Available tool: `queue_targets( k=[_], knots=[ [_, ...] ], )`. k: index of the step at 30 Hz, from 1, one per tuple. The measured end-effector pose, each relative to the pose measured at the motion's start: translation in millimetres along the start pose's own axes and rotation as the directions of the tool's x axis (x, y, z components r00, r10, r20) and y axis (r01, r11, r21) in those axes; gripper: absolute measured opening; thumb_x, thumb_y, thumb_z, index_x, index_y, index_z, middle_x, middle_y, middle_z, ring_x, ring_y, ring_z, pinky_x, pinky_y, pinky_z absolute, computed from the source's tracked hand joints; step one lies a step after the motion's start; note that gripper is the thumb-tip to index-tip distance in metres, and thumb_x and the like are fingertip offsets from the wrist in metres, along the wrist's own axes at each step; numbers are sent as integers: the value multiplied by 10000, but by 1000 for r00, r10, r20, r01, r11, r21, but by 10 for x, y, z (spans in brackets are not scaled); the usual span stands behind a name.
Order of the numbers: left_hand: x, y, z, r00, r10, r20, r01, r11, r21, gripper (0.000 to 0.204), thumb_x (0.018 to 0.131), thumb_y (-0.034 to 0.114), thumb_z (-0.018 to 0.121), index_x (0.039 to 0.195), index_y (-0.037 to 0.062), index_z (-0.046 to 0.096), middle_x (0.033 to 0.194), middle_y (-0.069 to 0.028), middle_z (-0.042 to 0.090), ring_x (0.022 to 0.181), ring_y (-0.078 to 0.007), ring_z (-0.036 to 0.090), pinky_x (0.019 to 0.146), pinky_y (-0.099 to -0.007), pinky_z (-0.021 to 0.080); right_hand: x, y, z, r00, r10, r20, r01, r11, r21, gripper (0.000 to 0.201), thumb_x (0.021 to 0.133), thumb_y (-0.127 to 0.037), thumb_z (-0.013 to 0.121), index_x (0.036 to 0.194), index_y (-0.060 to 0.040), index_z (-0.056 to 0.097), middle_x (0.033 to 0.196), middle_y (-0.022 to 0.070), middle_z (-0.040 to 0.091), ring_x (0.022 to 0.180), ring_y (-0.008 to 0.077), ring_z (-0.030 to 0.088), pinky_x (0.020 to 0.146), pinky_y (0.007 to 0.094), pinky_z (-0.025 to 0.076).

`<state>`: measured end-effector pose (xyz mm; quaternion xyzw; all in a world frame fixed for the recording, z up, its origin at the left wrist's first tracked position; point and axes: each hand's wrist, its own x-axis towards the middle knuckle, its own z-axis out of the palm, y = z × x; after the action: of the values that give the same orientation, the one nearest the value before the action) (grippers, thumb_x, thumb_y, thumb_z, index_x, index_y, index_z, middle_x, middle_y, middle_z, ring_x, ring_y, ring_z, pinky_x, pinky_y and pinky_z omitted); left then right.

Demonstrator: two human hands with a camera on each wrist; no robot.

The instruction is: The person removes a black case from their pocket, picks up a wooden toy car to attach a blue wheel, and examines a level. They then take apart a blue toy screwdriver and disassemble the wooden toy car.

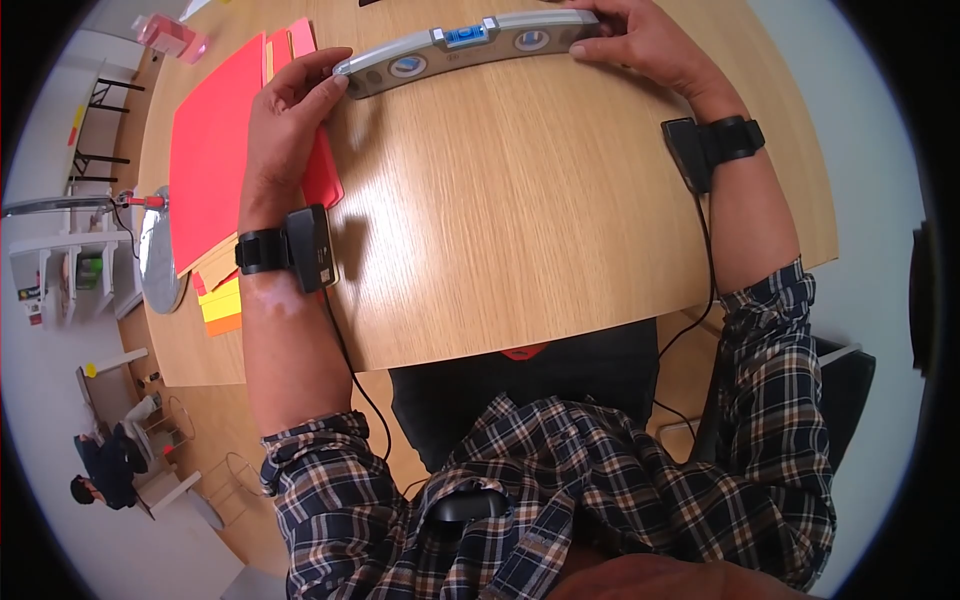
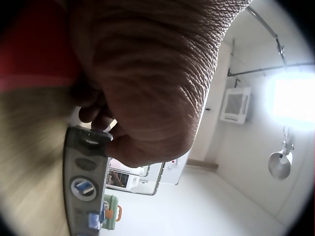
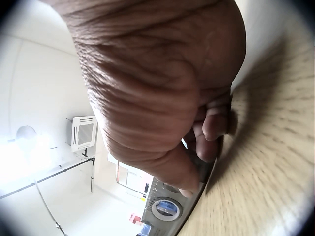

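- plainly, the left hand [image 1: 288, 115] pinches one end of the grey spirit level [image 1: 470, 58], its thumb on the near face and its fingers curled towards the far side.
- the right hand [image 1: 655, 45] pinches the other end in much the same way, thumb in front; some of its fingertips are hidden behind the level in the head view.
- the level lies across the far part of the wooden table [image 1: 490, 210], between the two hands, up on its long edge; whether that edge touches the wood or sits just above it, i cannot tell.
- its middle vial [image 1: 464, 34] is blue, set in the top edge, with a round window [image 1: 408, 65] towards the left end and another [image 1: 531, 40] towards the right.
- red sheets [image 1: 215, 165] lie beside the left forearm, with yellow and orange sheets [image 1: 224, 303] near their lower corner.
- a pink bottle [image 1: 172, 38] stands near the table's far left edge.
- both wrists wear black straps with small cameras, and the sleeves [image 1: 335, 485] are plaid, rolled back.
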<state>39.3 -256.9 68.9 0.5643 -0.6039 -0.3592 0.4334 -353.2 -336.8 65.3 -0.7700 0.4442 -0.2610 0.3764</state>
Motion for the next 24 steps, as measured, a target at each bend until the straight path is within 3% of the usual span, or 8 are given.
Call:
queue_targets(
  k=[2,6,8,11,18,20,24],
  knots=[
    [14,-28,-18,1000,-13,7,13,1000,7,343,1059,189,728,1373,54,751,1136,-18,765,1065,-95,680,883,-250,517,-1,21,10,1000,-16,2,15,998,58,386,879,-130,912,1225,-22,779,1016,12,728,925,130,623,847,300,524],
    [25,-65,-15,1000,-19,2,19,999,27,356,1075,207,719,1394,50,738,1103,-16,766,1001,-86,677,851,-254,523,-5,12,12,999,-46,-3,46,998,46,343,878,-130,915,1177,-20,788,1003,11,738,925,128,637,854,301,534],
    [27,-72,19,1000,-14,-9,14,1000,-10,361,1095,187,697,1424,40,718,1054,-4,745,879,-69,584,799,-236,488,-11,-15,10,999,-39,24,38,999,23,312,875,-133,920,1136,-21,790,974,5,736,910,125,639,845,300,534],
    [27,-63,19,1000,-10,-21,10,1000,22,375,1099,189,697,1441,35,704,1051,-13,746,890,-77,605,804,-243,502,-16,-67,31,999,17,49,-20,997,72,301,873,-139,925,1115,-25,789,952,1,735,895,125,641,838,299,534],
    [56,-98,33,998,17,-55,-17,1000,10,404,1097,200,704,1464,32,682,1059,-29,754,897,-86,633,806,-253,521,-13,-87,33,999,2,40,-3,999,36,304,871,-147,926,1117,-31,791,944,-2,735,892,123,642,834,296,532],
    [67,-112,16,999,22,-50,-22,1000,10,403,1090,196,707,1447,11,675,1120,-69,772,944,-111,690,814,-270,550,-19,-107,36,999,15,36,-16,1000,19,311,871,-165,926,1117,-30,790,947,3,737,889,127,642,833,298,530],
    [81,-134,12,998,25,-51,-25,1000,11,393,1100,178,698,1463,28,680,1077,-45,765,910,-99,659,843,-260,547,-22,-107,24,1000,9,29,-8,999,-32,315,872,-184,924,1110,-31,788,940,7,734,880,133,639,825,304,526]
  ],
)
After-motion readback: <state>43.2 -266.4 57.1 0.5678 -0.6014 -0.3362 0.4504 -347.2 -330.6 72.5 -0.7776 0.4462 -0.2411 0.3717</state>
